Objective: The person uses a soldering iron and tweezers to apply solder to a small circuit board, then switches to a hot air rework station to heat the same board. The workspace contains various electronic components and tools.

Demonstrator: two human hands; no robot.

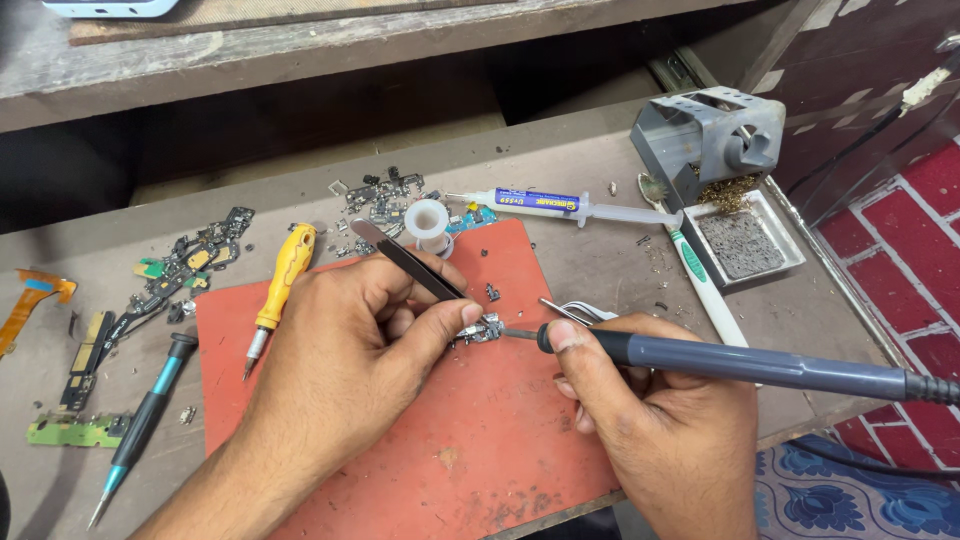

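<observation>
Small part [483,328] on the mat [480,440] — tweezers [405,262] left, soldering iron [740,362] right, syringe [560,205] behind

- An electronics repair workshop, with a worn wooden bench [600,260].
- Soldering iron stand [708,135], red work mat [480,440], screwdrivers [283,290] and scattered circuit parts [170,275] show it.
- Brick-patterned floor [920,230] beside the bench.

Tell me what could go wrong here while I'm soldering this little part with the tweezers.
The left hand pinches the small part with tweezers right beside the soldering iron tip, so a slip might burn the fingertips. The part is tiny and could flick out of the tweezers into the loose scraps behind. The right hand sits near the table edge, where the iron's cord could tug it off line.
</observation>
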